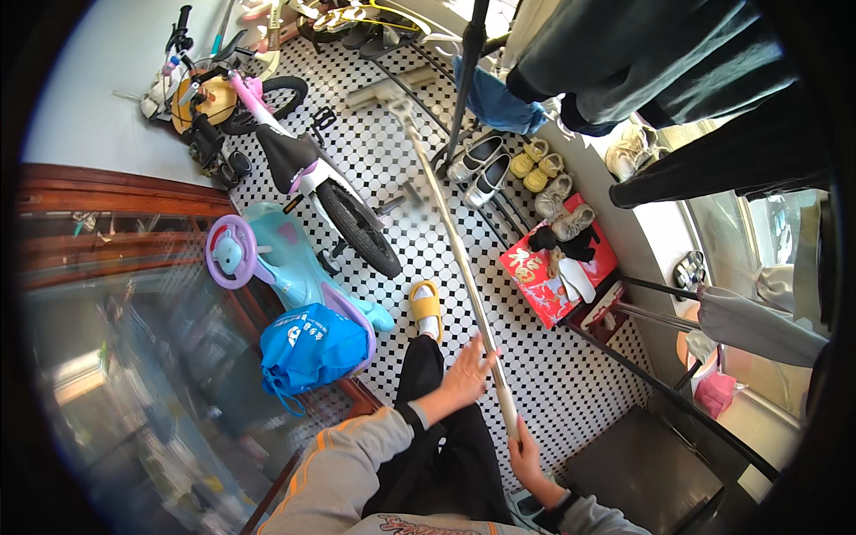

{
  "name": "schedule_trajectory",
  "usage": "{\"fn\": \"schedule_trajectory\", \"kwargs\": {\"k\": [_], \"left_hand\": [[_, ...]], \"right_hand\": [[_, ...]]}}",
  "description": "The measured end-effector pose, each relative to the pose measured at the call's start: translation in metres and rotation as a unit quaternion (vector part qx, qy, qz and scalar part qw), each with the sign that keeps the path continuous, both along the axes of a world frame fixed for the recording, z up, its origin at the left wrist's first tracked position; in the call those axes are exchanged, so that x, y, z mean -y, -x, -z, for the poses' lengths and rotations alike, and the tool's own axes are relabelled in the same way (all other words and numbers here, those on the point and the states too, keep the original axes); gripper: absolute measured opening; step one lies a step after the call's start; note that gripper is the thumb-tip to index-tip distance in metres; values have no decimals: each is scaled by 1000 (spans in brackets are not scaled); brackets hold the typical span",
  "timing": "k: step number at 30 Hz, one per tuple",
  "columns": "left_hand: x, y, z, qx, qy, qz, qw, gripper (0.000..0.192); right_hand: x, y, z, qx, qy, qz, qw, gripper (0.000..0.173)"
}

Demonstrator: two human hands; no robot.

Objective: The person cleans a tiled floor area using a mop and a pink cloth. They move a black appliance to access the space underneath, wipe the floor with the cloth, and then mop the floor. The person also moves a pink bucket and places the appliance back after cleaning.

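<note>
A long-handled floor mop [456, 244] slants across the black-and-white tiled floor [401, 237]. Its wide flat head [393, 88] is blurred and lies at the far end, beside the rear of a clothes rack. My right hand [527, 456] grips the near end of the handle. Farther up, my left hand [465, 374] holds the handle loosely, with some fingers stretched out along it. One foot in a yellow slide sandal [426, 309] stands to the left of the handle.
A pink and white child's bicycle [314, 167] and a blue ride-on toy [294, 257] carrying a blue bag [314, 348] stand left. At right are silver shoes [478, 167], a red box [535, 287] with things on it, a black rack post [465, 87] and hanging dark clothes [655, 60].
</note>
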State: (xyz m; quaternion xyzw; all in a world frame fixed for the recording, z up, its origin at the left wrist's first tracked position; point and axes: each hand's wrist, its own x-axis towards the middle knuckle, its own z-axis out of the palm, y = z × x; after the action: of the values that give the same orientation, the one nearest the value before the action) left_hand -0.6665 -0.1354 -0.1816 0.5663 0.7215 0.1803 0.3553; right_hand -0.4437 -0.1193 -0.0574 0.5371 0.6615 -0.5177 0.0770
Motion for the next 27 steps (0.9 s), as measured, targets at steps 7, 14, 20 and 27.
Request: {"fn": "schedule_trajectory", "kwargs": {"k": [7,14,20,27], "left_hand": [[-8,-7,55,-28,19,-43,998,95],[-54,94,139,-101,33,-103,989,89],[-81,93,156,-64,90,-135,985,89],[-27,-24,115,-173,120,-13,978,64]], "right_hand": [[4,-9,85,18,18,-53,998,63],[-27,97,196,-81,-26,-30,996,61],[-37,111,218,-79,-75,-21,994,56],[21,-6,173,6,-6,-21,1000,58]]}}
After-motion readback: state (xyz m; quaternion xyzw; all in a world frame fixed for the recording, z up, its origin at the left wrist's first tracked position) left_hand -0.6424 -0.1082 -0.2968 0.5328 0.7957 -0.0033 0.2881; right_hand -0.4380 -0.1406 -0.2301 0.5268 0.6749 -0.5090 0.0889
